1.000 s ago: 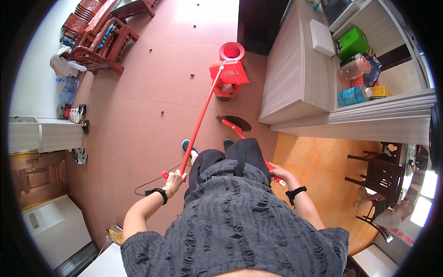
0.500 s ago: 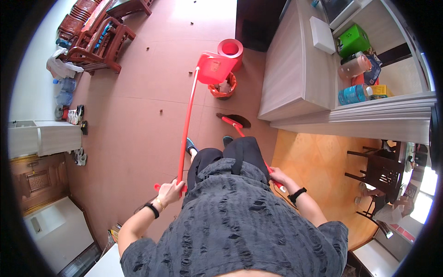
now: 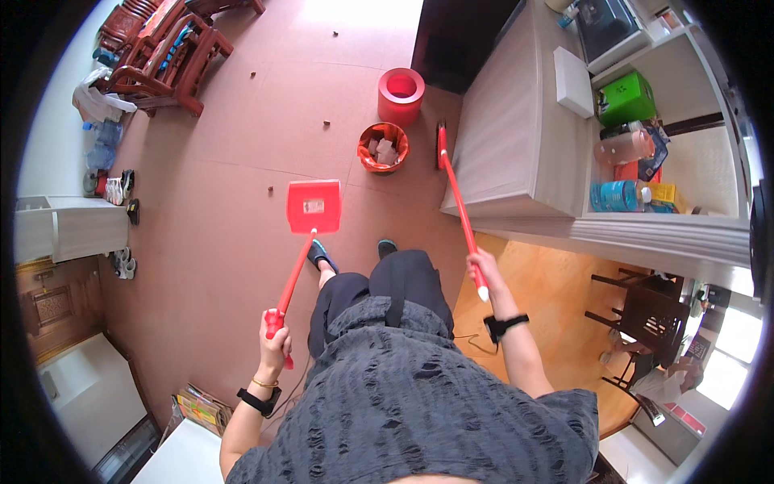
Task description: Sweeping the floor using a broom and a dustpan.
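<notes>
My left hand (image 3: 276, 343) is closed round the grip of a red long-handled dustpan (image 3: 313, 218), whose flat pan is in front of my left foot. My right hand (image 3: 484, 270) grips the upper handle of a red broom (image 3: 459, 198); the dark-bristled head stands out to the right, close to the pale cabinet. Between the two tools, farther off, is a trash bin (image 3: 384, 165) lined with an orange-red bag, holding crumpled pale waste. Several small dark brown bits lie scattered on the floor, one of them (image 3: 271, 189) just left of the dustpan.
Behind the bin stands a red cylindrical bucket (image 3: 401, 95). A pale wood cabinet (image 3: 516, 121) with bottles and boxes on its shelf runs along the right. Carved wooden chairs (image 3: 173, 68) are far left, with shoes (image 3: 121, 262) by the wall below. Another person sits at the far right.
The dustpan has come away from above the bin, lowered and nearer to me. The broom has swung forward and right, from near my feet to beside the cabinet.
</notes>
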A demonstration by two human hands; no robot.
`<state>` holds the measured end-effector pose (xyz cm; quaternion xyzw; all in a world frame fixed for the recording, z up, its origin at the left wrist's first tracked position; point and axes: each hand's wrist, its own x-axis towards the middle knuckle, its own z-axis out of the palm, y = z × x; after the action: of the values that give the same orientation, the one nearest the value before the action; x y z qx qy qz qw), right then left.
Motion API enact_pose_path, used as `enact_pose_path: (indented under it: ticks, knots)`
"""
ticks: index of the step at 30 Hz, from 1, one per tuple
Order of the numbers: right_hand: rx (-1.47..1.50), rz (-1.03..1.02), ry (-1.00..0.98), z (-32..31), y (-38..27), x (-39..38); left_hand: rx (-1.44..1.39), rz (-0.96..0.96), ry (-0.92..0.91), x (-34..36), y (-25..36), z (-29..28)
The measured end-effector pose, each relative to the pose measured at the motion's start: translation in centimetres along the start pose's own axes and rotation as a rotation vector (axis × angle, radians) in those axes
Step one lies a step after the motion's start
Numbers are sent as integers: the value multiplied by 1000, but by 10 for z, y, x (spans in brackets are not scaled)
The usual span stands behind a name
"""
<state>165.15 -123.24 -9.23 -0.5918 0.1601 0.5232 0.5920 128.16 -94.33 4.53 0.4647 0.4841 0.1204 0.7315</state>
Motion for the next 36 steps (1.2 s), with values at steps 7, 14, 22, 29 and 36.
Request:
enact_pose_path:
  ticks: [7,14,22,29,36]
  knots:
    - [-412,-211,137,49,-94,185,98,-142,100,4,-6,-18]
    - [-1052,-268,369,85,-155,260,-3,-205,189,-4,-1,-7]
    - [-1280,-335,294,20,-19,209,197,-218,-16,60,8,8]
    - [-1015,-129,145,40,45,52,600,-183,-179,146,3,32]
    - [-933,129,-50,53,36,8,624,-263,-375,208,33,62]
